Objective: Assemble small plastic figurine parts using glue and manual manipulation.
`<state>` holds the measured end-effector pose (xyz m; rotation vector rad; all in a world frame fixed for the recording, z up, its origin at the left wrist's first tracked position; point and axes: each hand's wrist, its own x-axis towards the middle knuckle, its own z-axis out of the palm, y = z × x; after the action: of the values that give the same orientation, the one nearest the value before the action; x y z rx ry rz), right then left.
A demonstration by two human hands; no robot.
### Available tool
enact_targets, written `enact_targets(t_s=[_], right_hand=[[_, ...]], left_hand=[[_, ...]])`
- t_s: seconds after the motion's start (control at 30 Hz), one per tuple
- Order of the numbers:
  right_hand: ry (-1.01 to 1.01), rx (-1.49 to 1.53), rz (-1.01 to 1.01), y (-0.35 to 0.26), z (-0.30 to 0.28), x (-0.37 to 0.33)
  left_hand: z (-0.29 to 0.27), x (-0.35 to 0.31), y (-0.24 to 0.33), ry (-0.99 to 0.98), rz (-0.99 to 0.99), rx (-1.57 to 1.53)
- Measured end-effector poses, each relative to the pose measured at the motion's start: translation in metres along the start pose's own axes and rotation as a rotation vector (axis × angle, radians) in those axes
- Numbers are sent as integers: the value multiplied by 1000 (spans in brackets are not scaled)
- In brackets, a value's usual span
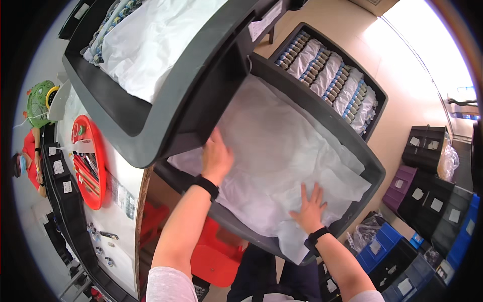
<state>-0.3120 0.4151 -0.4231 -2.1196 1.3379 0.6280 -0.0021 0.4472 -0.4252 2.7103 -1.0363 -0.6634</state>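
Note:
A dark grey plastic bin (371, 176) stands in front of me, lined across the top with thin, wrinkled white sheets (266, 131). My right hand (309, 209) lies on the sheets near the bin's right side, fingers spread. Farther left, my left hand (217, 158) rests at the sheets' left part with its fingers stretched out, slightly blurred, beside the wall of a second grey bin (146, 146). That second bin sits higher, at the upper left, and holds white sheets (146, 45) over braided-looking blue and yellow pieces. What lies under the sheets in front of me is hidden.
Behind stands another bin (385, 103) with rows of beaded-looking pieces between white sheets. A red tray (103, 186) of tools lies on the white table (123, 236). A red stool (214, 259) is below; stacked crates (425, 151) line the right. A person (32, 158) sits far left.

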Motion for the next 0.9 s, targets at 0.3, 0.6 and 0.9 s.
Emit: enact_targets(t_s=[0.3,0.6,0.9], right_hand=[[27,-83,-18,2,-3,17],[9,-71,-120,2,-48,-16],[-184,-555,-203,60,-4,-30]], left_hand=[[11,23,-46,-548,-531,193],[13,20,-61,-335,-314,229],[25,8,-33,-589,-489,200]])
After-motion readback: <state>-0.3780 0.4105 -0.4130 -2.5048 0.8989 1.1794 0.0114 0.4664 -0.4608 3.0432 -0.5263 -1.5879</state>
